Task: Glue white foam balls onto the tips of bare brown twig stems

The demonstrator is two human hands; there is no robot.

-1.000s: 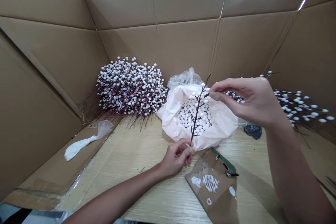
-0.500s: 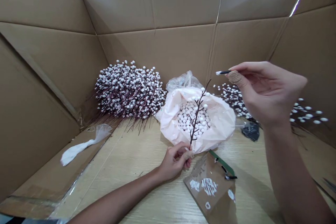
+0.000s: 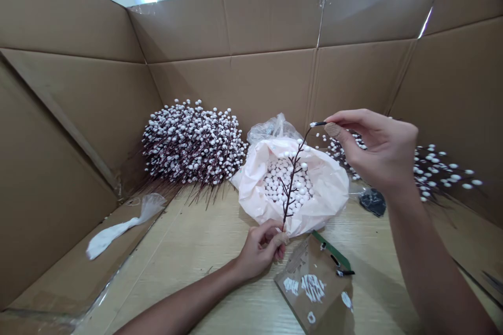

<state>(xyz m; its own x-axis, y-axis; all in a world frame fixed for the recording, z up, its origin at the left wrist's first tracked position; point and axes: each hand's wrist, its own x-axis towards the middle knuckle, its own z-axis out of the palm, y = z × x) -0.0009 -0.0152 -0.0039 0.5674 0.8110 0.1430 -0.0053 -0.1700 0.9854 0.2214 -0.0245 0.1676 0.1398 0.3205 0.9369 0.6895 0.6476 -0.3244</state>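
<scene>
Berry twig (image 3: 291, 180), tip up-right, in left hand (image 3: 259, 252)

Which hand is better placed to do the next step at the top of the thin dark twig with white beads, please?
Probably the right hand: its fingers pinch a thin black stick with a white tip right at the top of the thin dark twig with white beads. The left hand grips the twig's lower end, so it seems better kept steadying.
</scene>
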